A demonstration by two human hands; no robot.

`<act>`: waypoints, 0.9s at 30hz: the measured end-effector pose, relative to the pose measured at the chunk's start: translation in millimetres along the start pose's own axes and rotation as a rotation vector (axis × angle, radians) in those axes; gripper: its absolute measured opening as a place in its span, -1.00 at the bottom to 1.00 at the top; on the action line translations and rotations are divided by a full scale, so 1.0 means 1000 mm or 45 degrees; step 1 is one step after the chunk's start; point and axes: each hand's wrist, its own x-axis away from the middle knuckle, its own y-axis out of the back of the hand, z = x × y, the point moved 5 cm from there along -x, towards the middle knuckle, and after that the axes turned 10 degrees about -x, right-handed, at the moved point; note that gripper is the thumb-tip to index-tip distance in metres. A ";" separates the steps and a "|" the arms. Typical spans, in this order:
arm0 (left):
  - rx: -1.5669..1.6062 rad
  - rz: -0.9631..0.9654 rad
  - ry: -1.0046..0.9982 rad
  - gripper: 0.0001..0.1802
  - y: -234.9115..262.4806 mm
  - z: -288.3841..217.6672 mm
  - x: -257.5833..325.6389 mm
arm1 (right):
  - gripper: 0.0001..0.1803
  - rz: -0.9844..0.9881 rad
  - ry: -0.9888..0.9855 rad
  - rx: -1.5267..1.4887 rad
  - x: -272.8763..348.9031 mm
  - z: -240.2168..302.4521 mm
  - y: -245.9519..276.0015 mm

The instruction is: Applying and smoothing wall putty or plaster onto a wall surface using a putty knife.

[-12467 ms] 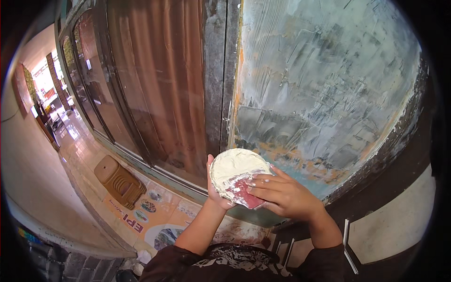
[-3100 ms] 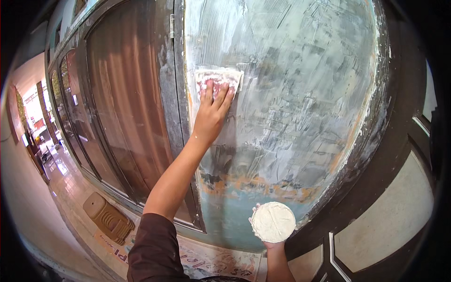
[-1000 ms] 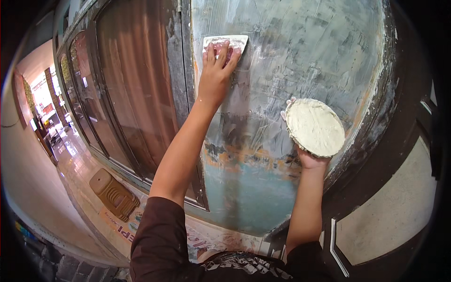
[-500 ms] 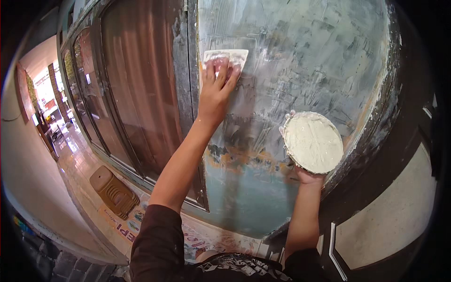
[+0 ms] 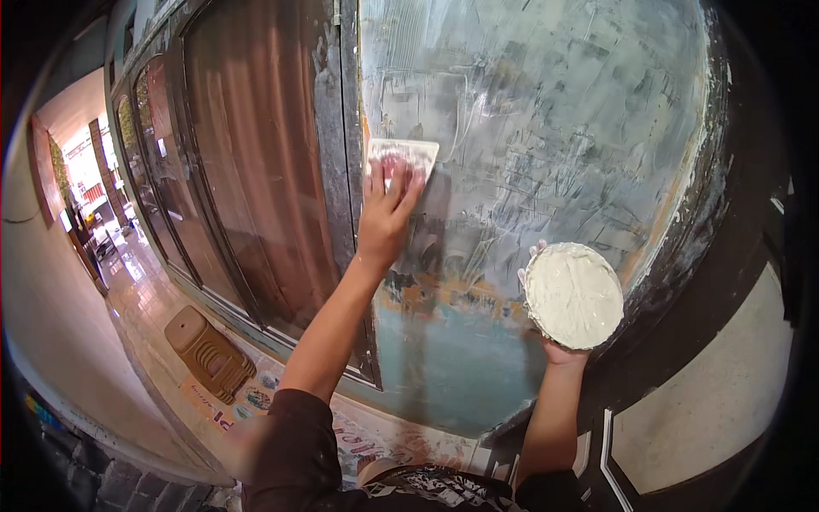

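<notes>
My left hand [image 5: 386,212] presses a pale, putty-smeared scraper [image 5: 401,157] flat against a worn blue-grey door panel [image 5: 546,145], near the panel's left edge. Streaks of white filler cover the panel's upper part. My right hand [image 5: 559,348] holds up a round bowl [image 5: 573,295] full of white putty, lower and to the right, close to the panel's right frame. Only the fingertips of that hand show behind the bowl.
A dark brown wooden door [image 5: 256,162] stands left of the panel. Below it on the tiled floor lie a brown plastic stool [image 5: 209,352] on its side and printed paper sheets [image 5: 256,401]. A corridor [image 5: 94,213] runs off to the far left.
My left hand has slid the scraper downward along the panel's left edge over the last second. The bowl in my right hand has dropped lower and stays at the right.
</notes>
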 end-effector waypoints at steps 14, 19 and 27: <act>0.025 0.155 -0.050 -0.40 -0.018 0.001 0.038 | -0.19 -0.090 -0.023 -0.054 0.004 -0.006 0.002; 0.008 -0.100 0.010 -0.43 0.019 0.013 -0.046 | -0.19 -0.057 -0.007 0.073 0.007 -0.004 0.012; -0.008 0.055 0.017 -0.32 -0.031 0.028 -0.031 | -0.18 -0.151 -0.043 -0.063 0.007 -0.013 0.014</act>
